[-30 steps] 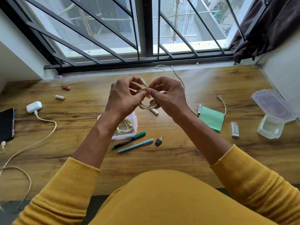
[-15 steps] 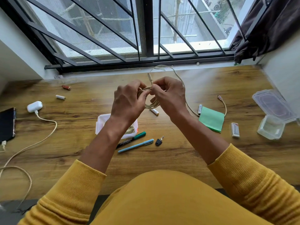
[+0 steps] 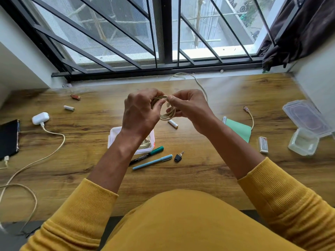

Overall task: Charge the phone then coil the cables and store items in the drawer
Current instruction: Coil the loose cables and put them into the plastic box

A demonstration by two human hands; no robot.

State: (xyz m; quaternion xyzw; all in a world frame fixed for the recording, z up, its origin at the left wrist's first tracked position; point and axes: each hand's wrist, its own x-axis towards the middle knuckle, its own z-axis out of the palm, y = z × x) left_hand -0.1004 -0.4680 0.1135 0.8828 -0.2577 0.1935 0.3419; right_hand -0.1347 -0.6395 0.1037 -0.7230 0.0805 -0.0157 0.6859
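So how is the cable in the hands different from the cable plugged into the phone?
The held cable is wound in tight loops; the phone cable lies loose in wide curves. The held cable is up between the left hand and right hand; the phone cable rests on the desk. Both are cream.

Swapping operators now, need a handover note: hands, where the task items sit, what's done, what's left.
Left hand and right hand: both shut on the cream cable coil, held above the desk.
The cable's loose tail trails right across the desk, connector by the green paper.
Done: phone at the left edge has a cable plugged in, and the white charger sits nearby with its own cord; one coiled cable lies in the white box.
Left: finish this coil, then store items. Batteries, pens and key lie loose. No drawer in view.
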